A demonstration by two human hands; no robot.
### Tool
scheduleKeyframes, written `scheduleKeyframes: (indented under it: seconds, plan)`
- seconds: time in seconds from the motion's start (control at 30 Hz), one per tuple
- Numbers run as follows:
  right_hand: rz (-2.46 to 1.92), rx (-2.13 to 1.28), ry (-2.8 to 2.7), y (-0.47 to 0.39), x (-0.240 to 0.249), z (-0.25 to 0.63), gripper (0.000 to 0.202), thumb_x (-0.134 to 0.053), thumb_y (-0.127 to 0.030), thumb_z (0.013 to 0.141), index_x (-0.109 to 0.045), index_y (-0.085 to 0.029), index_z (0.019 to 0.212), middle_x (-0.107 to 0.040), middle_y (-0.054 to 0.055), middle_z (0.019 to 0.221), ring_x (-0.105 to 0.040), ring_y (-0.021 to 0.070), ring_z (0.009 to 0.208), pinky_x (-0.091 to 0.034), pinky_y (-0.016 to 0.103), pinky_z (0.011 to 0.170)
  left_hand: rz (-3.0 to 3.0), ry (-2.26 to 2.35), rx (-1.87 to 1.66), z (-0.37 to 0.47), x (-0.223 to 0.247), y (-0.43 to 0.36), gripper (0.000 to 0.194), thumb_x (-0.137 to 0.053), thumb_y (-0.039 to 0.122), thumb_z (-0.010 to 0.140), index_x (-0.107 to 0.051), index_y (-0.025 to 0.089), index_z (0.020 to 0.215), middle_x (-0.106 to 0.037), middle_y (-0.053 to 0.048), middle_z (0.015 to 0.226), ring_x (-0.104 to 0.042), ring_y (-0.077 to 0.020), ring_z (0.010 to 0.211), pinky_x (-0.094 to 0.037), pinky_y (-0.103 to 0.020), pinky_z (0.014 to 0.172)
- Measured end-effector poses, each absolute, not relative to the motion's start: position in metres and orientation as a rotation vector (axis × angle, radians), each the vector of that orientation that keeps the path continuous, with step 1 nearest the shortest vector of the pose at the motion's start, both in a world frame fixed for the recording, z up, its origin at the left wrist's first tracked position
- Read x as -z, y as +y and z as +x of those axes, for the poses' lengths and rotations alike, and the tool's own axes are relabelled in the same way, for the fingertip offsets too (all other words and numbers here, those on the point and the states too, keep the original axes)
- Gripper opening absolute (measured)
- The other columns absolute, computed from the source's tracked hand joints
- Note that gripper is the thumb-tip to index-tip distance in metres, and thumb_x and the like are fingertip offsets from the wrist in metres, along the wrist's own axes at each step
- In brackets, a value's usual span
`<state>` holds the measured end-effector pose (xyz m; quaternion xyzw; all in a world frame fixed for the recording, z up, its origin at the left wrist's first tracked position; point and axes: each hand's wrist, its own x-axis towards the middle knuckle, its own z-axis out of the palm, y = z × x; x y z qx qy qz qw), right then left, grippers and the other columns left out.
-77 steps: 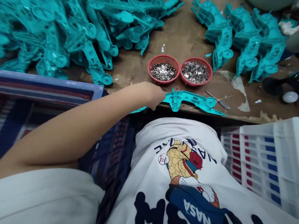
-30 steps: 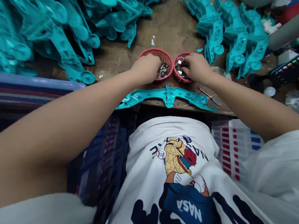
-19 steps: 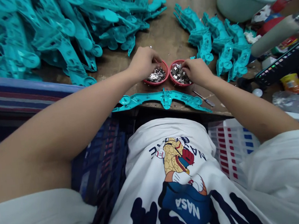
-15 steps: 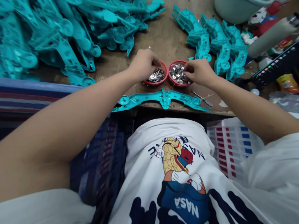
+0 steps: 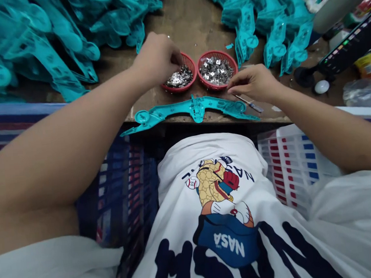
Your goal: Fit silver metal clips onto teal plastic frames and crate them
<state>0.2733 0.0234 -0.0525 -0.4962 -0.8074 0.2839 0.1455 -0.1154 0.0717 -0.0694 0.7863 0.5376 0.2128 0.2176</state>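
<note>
My left hand [image 5: 159, 58] reaches over the left red basket [image 5: 193, 72], its curled fingers down at the small shiny metal pieces [image 5: 179, 79]. Its fingertips are partly hidden, so what they pinch is unclear. My right hand [image 5: 254, 82] is just off the front right rim of the right red basket [image 5: 215, 86], thumb and fingers pressed together; anything between them is too small to name. More small metal pieces [image 5: 215, 71] fill that basket. In front of both baskets, along the table's edge, lies a long turquoise plastic part [image 5: 197, 109] with a wide, arched shape.
A small screwdriver [image 5: 255, 106] lies below my right hand. Turquoise parts are heaped at the left [image 5: 29, 44] and stacked in rows at the right [image 5: 271, 27]. A black stand [image 5: 305, 77] and a plastic bag [image 5: 363, 95] are farther right. Plastic crates [image 5: 282, 162] flank my body.
My right hand has left the right basket and come toward me, near the turquoise part's right end. My left hand stays at the left basket. The view has tilted down a little.
</note>
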Motion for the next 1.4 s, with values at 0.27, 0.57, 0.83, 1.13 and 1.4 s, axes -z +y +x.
scheduleKeyframes:
  seconds: [0.27, 0.57, 0.83, 1.13, 1.4]
  plan:
    - [-1.511, -1.233, -2.275, 0.025, 0.074, 0.275, 0.029, -0.117, -0.051, 0.093, -0.104, -0.032, 0.109, -0.089, 0.007, 0.088, -0.088, 0.0376, 0.092, -0.076, 0.057, 0.101, 2.23, 1.564, -0.538, -0.12, 0.039, 0.058, 0.031, -0.081, 0.037, 0.073, -0.095, 0.041, 0.102, -0.093, -0.002, 0.116, -0.068, -0.0404, 0.11, -0.052, -0.066, 0.137]
    - [-1.44, -1.118, -2.288, 0.034, 0.092, 0.271, 0.024, -0.116, -0.051, 0.092, -0.101, -0.033, 0.098, -0.086, 0.007, 0.084, -0.087, 0.0398, 0.097, -0.074, 0.061, 0.106, 2.286, 1.588, -0.489, -0.118, 0.043, 0.051, 0.028, -0.08, 0.036, 0.083, -0.095, 0.034, 0.107, -0.096, -0.001, 0.116, -0.062, -0.0323, 0.103, -0.054, -0.06, 0.134]
    - [-1.365, -1.047, -2.309, 0.033, 0.097, 0.262, 0.02, -0.111, -0.045, 0.091, -0.097, -0.032, 0.088, -0.081, 0.007, 0.076, -0.084, 0.0379, 0.091, -0.074, 0.06, 0.104, 2.337, 1.605, -0.456, -0.122, 0.052, 0.051, 0.031, -0.086, 0.032, 0.099, -0.097, 0.014, 0.123, -0.097, -0.011, 0.124, -0.072, -0.028, 0.11, -0.056, -0.051, 0.128]
    - [-1.377, -0.964, -2.335, 0.032, 0.094, 0.259, 0.016, -0.108, -0.035, 0.087, -0.093, -0.03, 0.083, -0.083, 0.008, 0.078, -0.083, 0.0366, 0.09, -0.073, 0.057, 0.101, 2.409, 1.572, -0.185, -0.119, 0.062, 0.051, 0.023, -0.079, 0.038, 0.104, -0.093, 0.026, 0.119, -0.095, -0.008, 0.128, -0.066, -0.0299, 0.106, -0.059, -0.053, 0.122]
    - [-1.367, -0.864, -2.32, 0.017, 0.092, 0.249, 0.013, -0.106, -0.029, 0.086, -0.093, -0.027, 0.087, -0.082, 0.012, 0.078, -0.087, 0.0454, 0.109, -0.074, 0.062, 0.111, 2.348, 1.479, -0.126, -0.122, 0.088, 0.065, 0.033, -0.084, 0.055, 0.098, -0.093, 0.028, 0.114, -0.091, -0.003, 0.101, -0.063, -0.0272, 0.094, -0.062, -0.049, 0.106]
